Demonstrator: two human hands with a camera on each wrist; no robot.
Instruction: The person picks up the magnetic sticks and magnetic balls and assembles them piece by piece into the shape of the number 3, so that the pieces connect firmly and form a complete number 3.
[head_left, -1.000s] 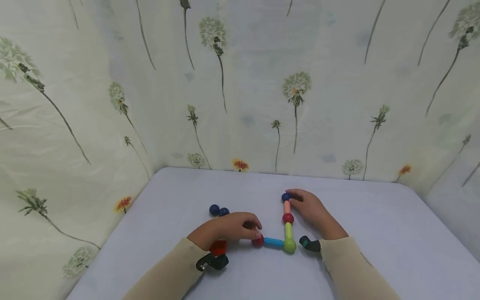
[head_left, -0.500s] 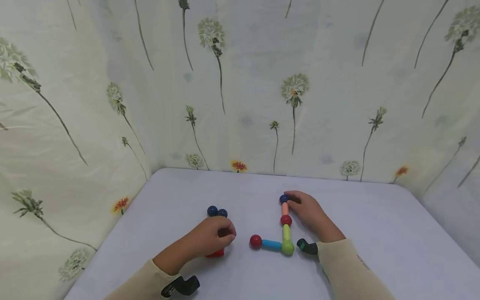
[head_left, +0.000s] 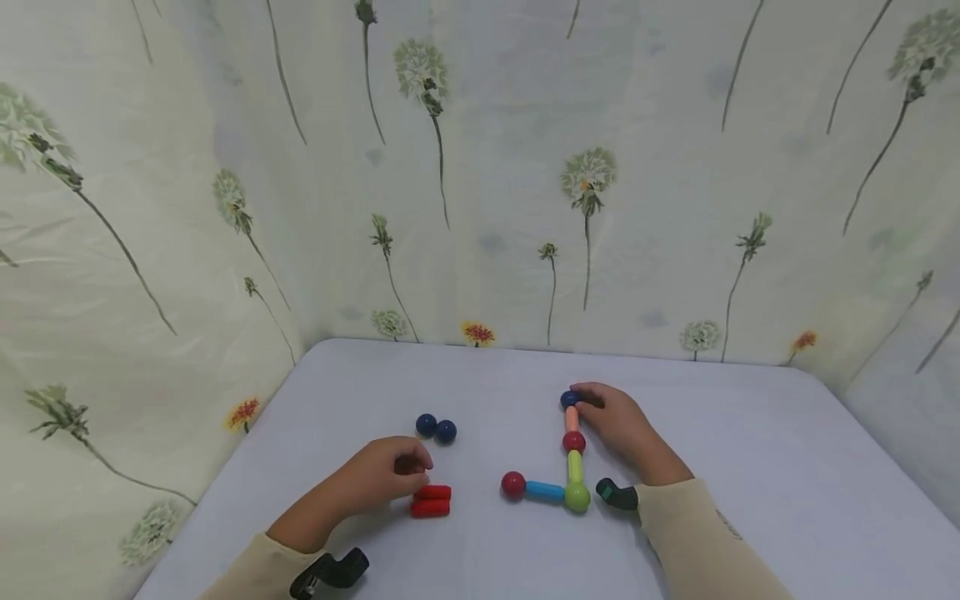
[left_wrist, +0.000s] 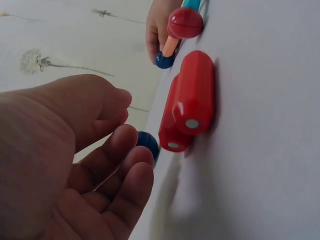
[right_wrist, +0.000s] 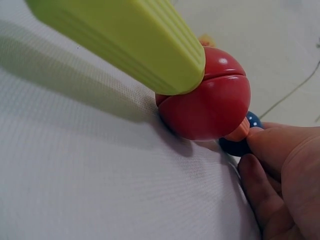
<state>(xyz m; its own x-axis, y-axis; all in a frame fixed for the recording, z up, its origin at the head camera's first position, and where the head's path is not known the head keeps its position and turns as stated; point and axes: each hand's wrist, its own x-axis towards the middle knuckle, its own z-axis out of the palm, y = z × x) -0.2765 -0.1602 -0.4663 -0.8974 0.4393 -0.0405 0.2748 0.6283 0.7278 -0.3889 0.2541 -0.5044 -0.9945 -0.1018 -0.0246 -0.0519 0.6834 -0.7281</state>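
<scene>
Blue ball (head_left: pixel 568 399) sits pinched in the right grip (head_left: pixel 618 425), left grip (head_left: pixel 381 472) loosely curled, empty

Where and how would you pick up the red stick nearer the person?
I'd likely pinch the nearer red stick at its two ends, from above: it lies flat, the other red stick crowds its far long side, and both ends look free.

Bare table (head_left: pixel 476 462) leaves passage between the red rods (head_left: pixel 431 501) and nearer red ball (head_left: pixel 513 485); two blue balls (head_left: pixel 446 431) obstruct behind the rods.
</scene>
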